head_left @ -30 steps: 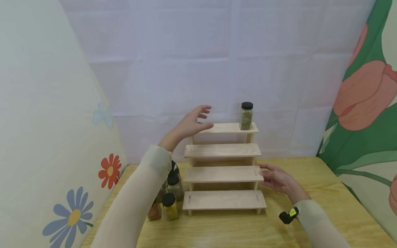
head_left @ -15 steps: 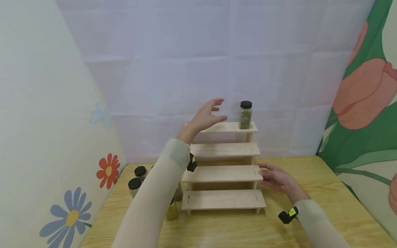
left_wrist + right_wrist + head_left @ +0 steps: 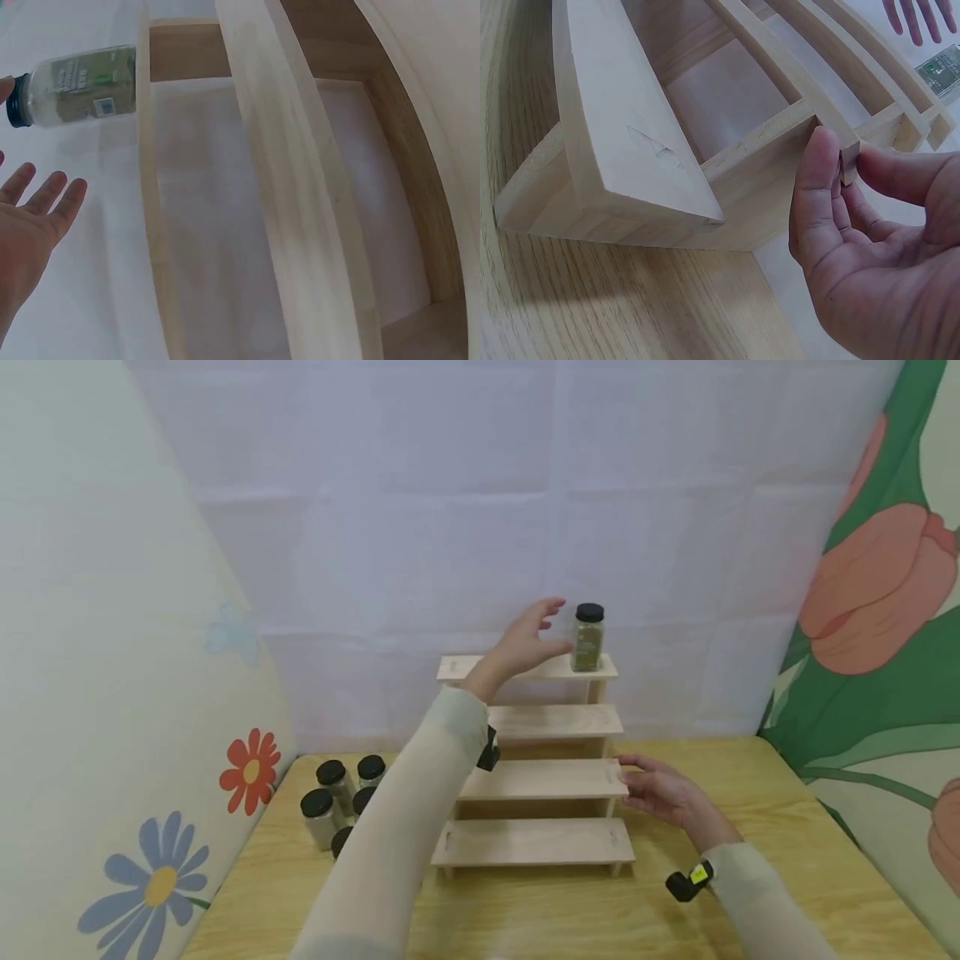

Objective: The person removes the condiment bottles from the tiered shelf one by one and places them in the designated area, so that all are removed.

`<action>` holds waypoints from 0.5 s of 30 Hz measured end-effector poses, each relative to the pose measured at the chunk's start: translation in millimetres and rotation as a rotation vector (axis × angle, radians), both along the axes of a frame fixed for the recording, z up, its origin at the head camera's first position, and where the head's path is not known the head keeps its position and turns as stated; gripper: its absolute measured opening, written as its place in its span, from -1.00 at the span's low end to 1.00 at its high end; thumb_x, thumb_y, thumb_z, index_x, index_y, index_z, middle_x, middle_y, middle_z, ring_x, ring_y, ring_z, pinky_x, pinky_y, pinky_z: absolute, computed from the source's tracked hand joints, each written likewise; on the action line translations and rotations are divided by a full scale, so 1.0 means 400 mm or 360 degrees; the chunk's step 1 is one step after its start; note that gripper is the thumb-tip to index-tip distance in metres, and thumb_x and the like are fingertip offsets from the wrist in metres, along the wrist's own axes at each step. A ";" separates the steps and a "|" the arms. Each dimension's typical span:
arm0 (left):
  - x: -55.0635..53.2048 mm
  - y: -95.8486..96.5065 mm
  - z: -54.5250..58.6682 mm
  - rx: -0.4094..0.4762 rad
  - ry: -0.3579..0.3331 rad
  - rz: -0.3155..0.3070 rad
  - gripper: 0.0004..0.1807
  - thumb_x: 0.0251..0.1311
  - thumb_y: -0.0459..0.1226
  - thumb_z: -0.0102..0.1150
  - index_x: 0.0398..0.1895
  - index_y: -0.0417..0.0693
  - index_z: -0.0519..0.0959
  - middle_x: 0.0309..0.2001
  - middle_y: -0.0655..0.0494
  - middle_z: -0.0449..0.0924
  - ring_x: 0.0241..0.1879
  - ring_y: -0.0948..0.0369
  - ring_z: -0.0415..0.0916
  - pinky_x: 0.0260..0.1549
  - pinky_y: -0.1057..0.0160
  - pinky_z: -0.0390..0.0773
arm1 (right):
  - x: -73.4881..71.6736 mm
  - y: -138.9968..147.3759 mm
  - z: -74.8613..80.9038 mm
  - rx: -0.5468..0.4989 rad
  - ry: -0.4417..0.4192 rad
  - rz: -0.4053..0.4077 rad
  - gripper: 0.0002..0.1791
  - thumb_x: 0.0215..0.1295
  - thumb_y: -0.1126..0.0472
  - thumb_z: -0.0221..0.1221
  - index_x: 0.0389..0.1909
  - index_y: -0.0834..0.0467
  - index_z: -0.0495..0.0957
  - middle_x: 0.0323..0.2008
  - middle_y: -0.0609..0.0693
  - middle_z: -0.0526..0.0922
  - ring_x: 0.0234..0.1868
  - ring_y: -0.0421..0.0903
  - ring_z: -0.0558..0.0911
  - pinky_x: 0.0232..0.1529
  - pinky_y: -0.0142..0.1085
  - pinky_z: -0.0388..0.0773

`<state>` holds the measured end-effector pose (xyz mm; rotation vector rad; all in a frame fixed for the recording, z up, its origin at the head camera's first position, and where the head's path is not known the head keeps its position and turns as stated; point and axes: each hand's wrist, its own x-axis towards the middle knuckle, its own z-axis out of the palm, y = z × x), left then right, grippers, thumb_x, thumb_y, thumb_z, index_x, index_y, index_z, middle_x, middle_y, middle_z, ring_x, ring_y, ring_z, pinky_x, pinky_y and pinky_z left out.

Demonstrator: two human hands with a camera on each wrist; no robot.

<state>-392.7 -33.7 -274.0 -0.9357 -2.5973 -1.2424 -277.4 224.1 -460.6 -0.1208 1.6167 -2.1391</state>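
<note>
A wooden four-tier display rack (image 3: 532, 842) stands on the table. On the right end of its top tier sits an upright spice jar (image 3: 588, 643) with a black lid and greenish contents. My left hand (image 3: 525, 643) is over that tier, just left of the jar, with fingers spread and thumb toward the glass. In the left wrist view, a gap shows between most of the left fingers (image 3: 69, 206) and the jar (image 3: 82, 86). At the rack's right side, my right hand (image 3: 870, 255) pinches the end of a tier board (image 3: 795, 71) between thumb and fingers.
Several black-lidded spice jars (image 3: 321, 820) stand left of the rack, some hidden behind the left sleeve (image 3: 408, 810). The wooden table (image 3: 540, 918) reaches back to a white cloth (image 3: 375, 568). Painted panels flank both sides.
My left hand has moved right along the top tier, up to the jar, uncovering more jars at left. The right hand keeps its place on the rack.
</note>
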 end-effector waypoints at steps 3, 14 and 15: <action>-0.003 0.010 -0.013 0.0043 -0.0044 0.0018 -0.16 0.26 -0.21 0.35 0.55 -0.02 0.19 0.50 -0.09 0.25 0.38 -0.08 0.34 0.32 0.00 0.39 | 0.005 -0.003 -0.005 0.0003 0.0003 -0.0001 -0.69 0.48 0.39 0.05 0.15 0.07 0.42 -0.23 -0.04 0.68 -0.27 -0.20 0.67 -0.26 -0.40 0.65; -0.003 0.059 -0.042 0.0181 -0.0149 0.0031 -0.15 0.27 -0.24 0.35 0.57 0.03 0.15 0.50 -0.14 0.25 0.36 -0.12 0.37 0.32 -0.01 0.41 | 0.021 -0.006 -0.013 0.0032 0.0022 0.0002 -0.69 0.51 0.37 0.04 0.18 0.08 0.42 -0.22 -0.05 0.68 -0.24 -0.20 0.67 -0.24 -0.40 0.64; -0.002 0.063 -0.044 0.0185 -0.0150 0.0033 -0.15 0.27 -0.24 0.35 0.57 0.03 0.15 0.50 -0.15 0.25 0.35 -0.12 0.38 0.32 -0.01 0.41 | 0.022 -0.007 -0.014 0.0036 0.0024 0.0003 -0.69 0.50 0.37 0.04 0.18 0.07 0.42 -0.22 -0.05 0.68 -0.24 -0.20 0.67 -0.23 -0.40 0.64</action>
